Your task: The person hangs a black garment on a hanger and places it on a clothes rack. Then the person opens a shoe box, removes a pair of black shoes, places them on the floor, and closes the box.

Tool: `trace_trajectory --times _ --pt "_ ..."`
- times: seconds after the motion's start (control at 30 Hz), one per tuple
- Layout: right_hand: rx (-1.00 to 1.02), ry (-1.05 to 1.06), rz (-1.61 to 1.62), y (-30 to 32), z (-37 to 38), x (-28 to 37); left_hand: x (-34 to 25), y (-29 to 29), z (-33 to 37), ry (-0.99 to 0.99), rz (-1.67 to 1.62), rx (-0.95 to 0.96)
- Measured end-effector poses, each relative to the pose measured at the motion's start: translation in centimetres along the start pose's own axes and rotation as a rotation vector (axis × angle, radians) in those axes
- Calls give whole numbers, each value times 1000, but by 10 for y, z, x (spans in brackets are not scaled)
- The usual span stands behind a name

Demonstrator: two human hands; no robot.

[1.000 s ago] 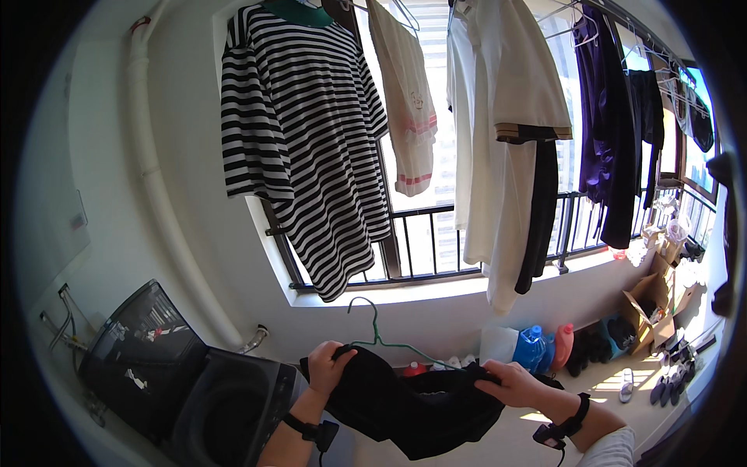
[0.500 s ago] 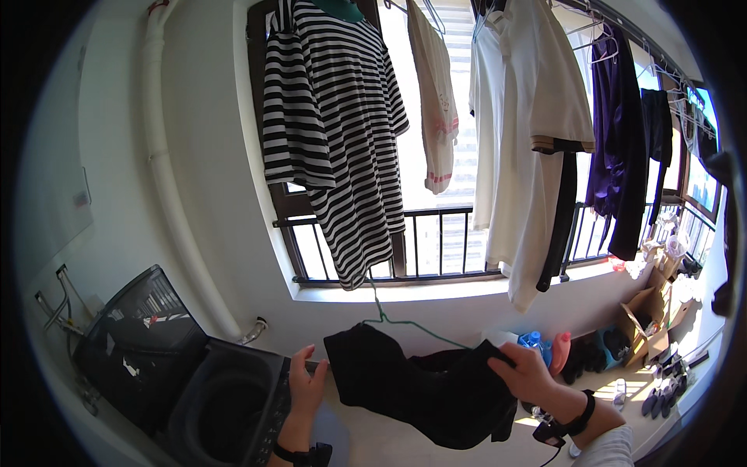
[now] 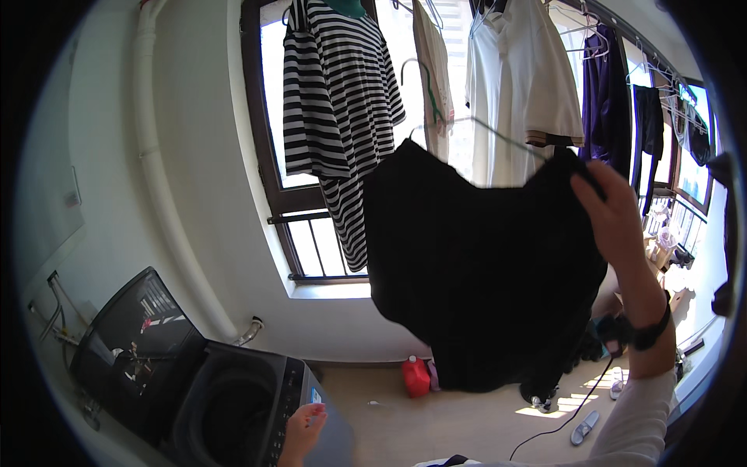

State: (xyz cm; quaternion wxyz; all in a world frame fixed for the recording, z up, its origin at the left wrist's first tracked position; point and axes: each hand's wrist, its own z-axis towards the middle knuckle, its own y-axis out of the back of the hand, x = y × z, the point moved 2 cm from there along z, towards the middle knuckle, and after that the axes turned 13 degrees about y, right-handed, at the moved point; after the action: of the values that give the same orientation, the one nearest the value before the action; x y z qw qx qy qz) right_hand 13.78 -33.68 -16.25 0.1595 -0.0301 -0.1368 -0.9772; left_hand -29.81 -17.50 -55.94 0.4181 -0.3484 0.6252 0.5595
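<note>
A black garment (image 3: 482, 265) on a thin green hanger (image 3: 498, 134) is held up in front of me. My right hand (image 3: 615, 206) is closed on the garment's right shoulder, at that end of the hanger. The hanger's hook stands up above the collar, free of any rail. My left hand (image 3: 303, 428) is low down beside the open washing machine (image 3: 233, 405), its fingers loosely bent and apart with nothing in them. Left of the garment, partly behind it, hangs a black-and-white striped shirt (image 3: 334, 101).
White shirts (image 3: 506, 93) and a dark purple garment (image 3: 603, 93) hang before the window, under a rail (image 3: 646, 47) with several hangers. A red jug (image 3: 415, 377) stands on the floor by the wall. Slippers (image 3: 585, 428) lie at the right; a cable (image 3: 560, 424) runs nearby.
My right hand has raised the black garment and its hanger from low down to in front of the hanging clothes. My left hand has dropped lower, away from the garment.
</note>
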Motion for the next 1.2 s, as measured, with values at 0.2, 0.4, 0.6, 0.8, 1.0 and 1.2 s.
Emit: trace_trajectory --times 0.2,0.4,0.6,0.8,1.0,1.2 --pt "-54 212 -398 -38 87 40 -21 -18 8 -79 12 89" --pt "-249 342 -785 -101 171 57 -42 -28 12 -116 110 197" --pt "-285 292 -790 -136 249 80 -34 -1 16 -210 97 220" --pt "-431 312 -739 -178 303 72 -54 27 5 -257 -12 129" --pt "-414 346 -798 -215 333 71 -39 38 15 -212 -32 42" --pt "-372 362 -809 -239 357 59 9 33 20 -27 -92 -64"
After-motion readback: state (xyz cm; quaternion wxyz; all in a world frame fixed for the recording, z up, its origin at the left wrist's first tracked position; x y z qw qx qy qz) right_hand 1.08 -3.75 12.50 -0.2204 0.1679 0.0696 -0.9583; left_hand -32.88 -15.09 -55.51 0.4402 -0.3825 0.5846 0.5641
